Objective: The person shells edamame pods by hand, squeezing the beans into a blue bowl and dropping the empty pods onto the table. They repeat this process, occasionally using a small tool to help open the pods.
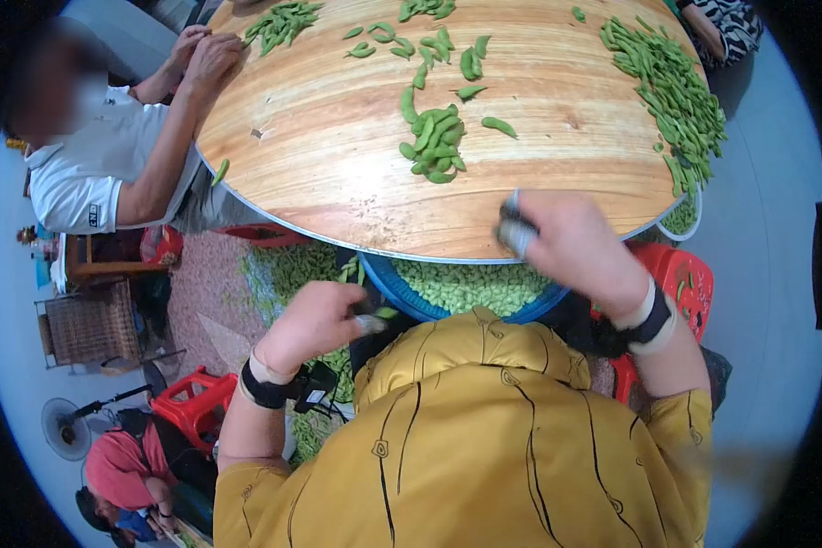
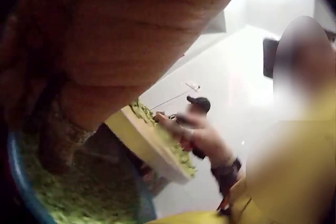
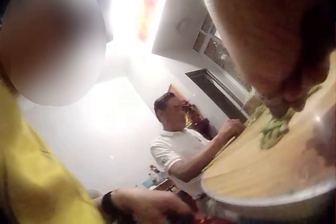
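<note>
Over the near edge of the wooden table [image 1: 338, 173] is my right hand [image 1: 575, 242], blurred, with grey wrapping on its fingertips; no pod shows in it. A small pile of green pods [image 1: 436, 142] lies on the tabletop, up and left of this hand. My left hand [image 1: 315, 320] is lower, left of a blue basin [image 1: 397, 290] of shelled beans [image 1: 470, 283]. It pinches a green pod [image 1: 386, 312] at its wrapped thumb; its other fingers are partly hidden. In the left wrist view, the left hand [image 2: 79, 92] hangs over the basin [image 2: 21, 176].
A large heap of pods [image 1: 662, 96] covers the table's right side, above a white bowl [image 1: 696, 219]. Someone in a white shirt [image 1: 91, 173] sits at the left with both hands on the table. Red stools [image 1: 192, 402] and pods on the floor [image 1: 306, 274] are around.
</note>
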### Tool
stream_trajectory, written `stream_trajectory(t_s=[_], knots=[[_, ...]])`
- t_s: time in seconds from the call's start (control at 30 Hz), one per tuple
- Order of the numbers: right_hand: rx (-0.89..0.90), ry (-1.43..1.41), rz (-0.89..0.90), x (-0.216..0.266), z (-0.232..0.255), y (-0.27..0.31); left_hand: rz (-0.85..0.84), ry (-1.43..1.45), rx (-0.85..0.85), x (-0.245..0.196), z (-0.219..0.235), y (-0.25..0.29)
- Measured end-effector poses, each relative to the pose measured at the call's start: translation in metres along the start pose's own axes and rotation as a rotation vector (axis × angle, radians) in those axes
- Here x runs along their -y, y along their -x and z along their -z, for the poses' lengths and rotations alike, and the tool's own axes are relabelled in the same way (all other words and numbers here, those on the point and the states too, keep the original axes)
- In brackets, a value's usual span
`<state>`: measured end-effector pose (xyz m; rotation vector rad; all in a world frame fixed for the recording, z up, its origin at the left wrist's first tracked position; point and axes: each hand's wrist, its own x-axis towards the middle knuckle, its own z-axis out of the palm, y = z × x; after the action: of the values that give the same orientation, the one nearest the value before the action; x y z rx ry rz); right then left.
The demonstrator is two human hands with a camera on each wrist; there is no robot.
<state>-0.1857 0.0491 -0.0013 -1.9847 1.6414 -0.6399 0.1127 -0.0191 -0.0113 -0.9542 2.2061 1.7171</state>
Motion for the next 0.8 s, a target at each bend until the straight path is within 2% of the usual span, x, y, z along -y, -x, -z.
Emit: stream_trajectory(t_s=[0.07,0.1,0.17,0.2,0.23,0.3,0.37,0.43,0.47,0.5,0.53,0.57,0.6,0.73,0.8], knots=[[-0.191,0.189,-0.010,-0.018,0.009,-0.029,0.169,-0.761,-0.390,0.016,-0.005,0.009],[-0.229,0.244,0.002,-0.025,0.013,-0.044,0.171,-0.762,-0.395,0.012,-0.005,0.009],[-0.271,0.298,0.017,-0.038,0.012,-0.071,0.092,-0.537,-0.463,-0.007,-0.006,0.005],[-0.252,0.343,-0.002,-0.045,0.007,-0.084,0.027,-0.293,-0.451,-0.017,-0.009,0.000],[-0.233,0.389,-0.021,-0.046,0.004,-0.090,0.027,-0.294,-0.456,-0.024,-0.012,-0.006],[-0.191,0.422,-0.060,-0.041,0.003,-0.090,-0.110,-0.254,-0.462,-0.037,-0.017,-0.020],[-0.145,0.456,-0.100,-0.034,0.002,-0.084,-0.176,-0.184,-0.498,-0.046,-0.022,-0.038],[-0.144,0.050,-0.137,-0.022,0.007,-0.065,-0.244,-0.114,-0.531,-0.051,-0.029,-0.060],[-0.014,-0.244,-0.290,-0.017,0.009,-0.056,-0.285,0.175,-0.462,-0.051,-0.034,-0.075],[0.079,-0.652,-0.426,-0.003,0.014,-0.045,-0.322,0.461,-0.383,-0.051,-0.035,-0.083],[0.085,-0.804,-0.449,0.004,0.014,-0.033,-0.322,0.460,-0.380,-0.056,-0.033,-0.086],[0.089,-0.956,-0.469,0.008,0.014,-0.023,-0.261,0.702,-0.226,-0.064,-0.031,-0.088],[0.082,-0.956,-0.471,0.007,0.014,-0.016,-0.193,0.937,-0.064,-0.069,-0.031,-0.090],[-0.050,-1.022,-0.434,0.002,0.010,0.009,-0.187,0.913,-0.007,-0.063,-0.039,-0.092],[-0.078,-0.999,-0.425,-0.001,0.008,0.013,-0.242,1.186,0.115,-0.061,-0.039,-0.091]])
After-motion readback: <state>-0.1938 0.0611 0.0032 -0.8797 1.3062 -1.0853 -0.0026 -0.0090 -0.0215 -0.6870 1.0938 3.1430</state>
